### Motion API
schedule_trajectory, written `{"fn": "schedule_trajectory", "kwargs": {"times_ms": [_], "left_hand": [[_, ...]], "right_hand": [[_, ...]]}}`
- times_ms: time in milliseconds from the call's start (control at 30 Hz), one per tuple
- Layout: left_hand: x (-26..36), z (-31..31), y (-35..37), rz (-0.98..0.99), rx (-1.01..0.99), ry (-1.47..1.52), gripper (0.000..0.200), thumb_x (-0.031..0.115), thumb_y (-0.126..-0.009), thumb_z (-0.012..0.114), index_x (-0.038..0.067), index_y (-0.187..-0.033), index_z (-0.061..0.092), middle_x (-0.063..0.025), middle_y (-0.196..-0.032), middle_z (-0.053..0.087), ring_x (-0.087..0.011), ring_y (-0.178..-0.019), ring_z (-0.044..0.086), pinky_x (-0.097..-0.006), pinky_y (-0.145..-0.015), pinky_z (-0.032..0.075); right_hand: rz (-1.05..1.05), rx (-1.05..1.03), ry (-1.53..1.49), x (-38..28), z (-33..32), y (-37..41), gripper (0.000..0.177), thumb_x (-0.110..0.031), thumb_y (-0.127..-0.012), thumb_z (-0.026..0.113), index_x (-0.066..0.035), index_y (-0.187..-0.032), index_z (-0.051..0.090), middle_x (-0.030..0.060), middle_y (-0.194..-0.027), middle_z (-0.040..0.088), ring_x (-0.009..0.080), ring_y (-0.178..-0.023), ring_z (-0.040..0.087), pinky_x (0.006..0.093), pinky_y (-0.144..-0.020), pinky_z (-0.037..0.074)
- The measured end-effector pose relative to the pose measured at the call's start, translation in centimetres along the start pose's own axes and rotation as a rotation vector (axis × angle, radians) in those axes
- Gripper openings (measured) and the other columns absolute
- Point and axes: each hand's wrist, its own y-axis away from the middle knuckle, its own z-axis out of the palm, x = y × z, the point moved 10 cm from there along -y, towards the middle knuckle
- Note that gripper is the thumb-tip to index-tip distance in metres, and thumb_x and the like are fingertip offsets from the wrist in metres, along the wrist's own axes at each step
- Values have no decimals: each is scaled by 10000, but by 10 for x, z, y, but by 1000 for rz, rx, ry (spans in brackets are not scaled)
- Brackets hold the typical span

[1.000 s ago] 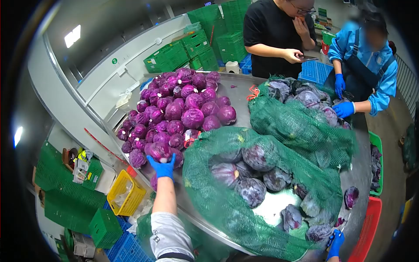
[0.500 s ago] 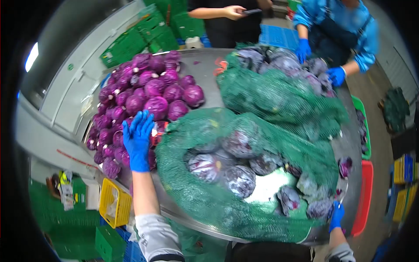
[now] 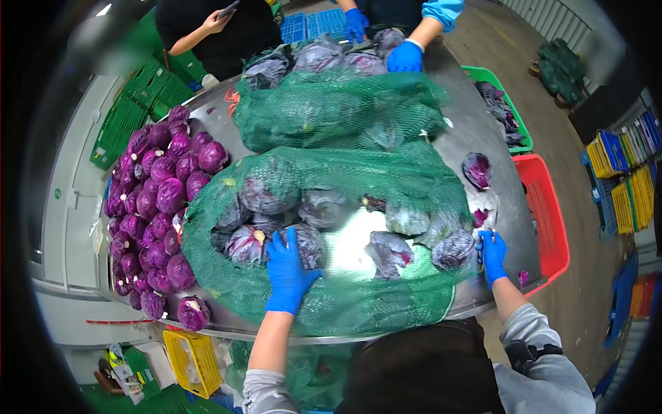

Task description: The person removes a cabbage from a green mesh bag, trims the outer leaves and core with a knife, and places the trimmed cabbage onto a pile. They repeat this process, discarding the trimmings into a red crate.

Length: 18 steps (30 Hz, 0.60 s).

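My left hand [image 3: 289, 272], in a blue glove, reaches into the open green net bag [image 3: 372, 303]. Its fingers are spread over an untrimmed red cabbage [image 3: 310, 245], next to another cabbage [image 3: 246, 244] with its pale stem end up. My right hand [image 3: 492, 257], also gloved in blue, is closed by the bag's right end. Whatever is in its fingers is too small to make out. A cabbage with loose outer leaves [image 3: 453, 250] lies just left of it. One torn-looking cabbage [image 3: 389, 254] sits in the bag's middle.
Trimmed purple cabbages [image 3: 162, 193] are heaped on the left of the metal table [image 3: 452, 141]. Across it, a co-worker's gloved hands [image 3: 405, 56] rest by a second net bag [image 3: 338, 110]. Red [image 3: 548, 214] and green crates [image 3: 520, 117] stand along the right edge.
My left hand has moved from beside the trimmed heap onto a cabbage in the net bag. My right hand stays closed by the bag's right end. The view has turned to the right.
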Motion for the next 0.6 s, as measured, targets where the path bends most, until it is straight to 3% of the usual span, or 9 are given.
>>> {"fn": "schedule_trajectory", "kwargs": {"times_ms": [167,233,300,367,433,533,600], "left_hand": [[10,-6,-2,-119,-190,7,1143,410,-449,883,43,-1365,306,-287,-1376,278,-455,-1225,354,-466,-940,422],[15,-8,-11,59,58,42,1161,431,-427,884,5,-1346,317,-273,-1358,317,-434,-1218,374,-455,-981,395],[14,1,-20,62,130,-4,1190,433,-396,890,-24,-1334,316,-264,-1345,345,-423,-1219,384,-447,-1020,362],[1,19,-29,-107,-89,152,1192,415,-386,891,-24,-1334,317,-266,-1332,367,-413,-1208,414,-440,-1008,380],[8,7,-29,-91,-114,190,1164,400,-398,886,-20,-1338,342,-265,-1260,458,-378,-1135,501,-413,-961,430],[-20,29,-38,-70,-127,422,1096,349,-437,888,-25,-1330,374,-233,-1228,514,-327,-1117,529,-383,-957,433],[-25,26,-34,-207,-99,778,1017,266,-484,880,-30,-1326,392,-191,-1215,545,-272,-1098,546,-354,-950,436]], "right_hand": [[17,-55,-97,-1,4,3,178,-242,-911,545,-92,-887,637,6,-579,539,74,-412,448,237,-349,328],[8,-80,-102,3,5,1,187,-248,-913,541,-89,-898,639,7,-579,539,73,-412,446,232,-354,333],[12,-89,-127,3,5,1,234,-288,-925,529,-82,-911,639,10,-575,534,75,-408,444,227,-357,340],[35,-113,-139,6,6,0,257,-302,-931,518,-74,-917,636,12,-582,537,76,-405,444,229,-355,348],[36,-153,-182,7,8,-1,239,-277,-924,526,-63,-915,631,22,-574,538,80,-396,446,236,-336,348],[22,-176,-232,6,10,-1,158,-205,-893,569,-58,-902,626,28,-575,545,81,-377,439,240,-324,329],[16,-181,-195,1,9,3,161,-219,-894,563,-70,-891,622,26,-569,534,80,-375,432,242,-324,334]]}}
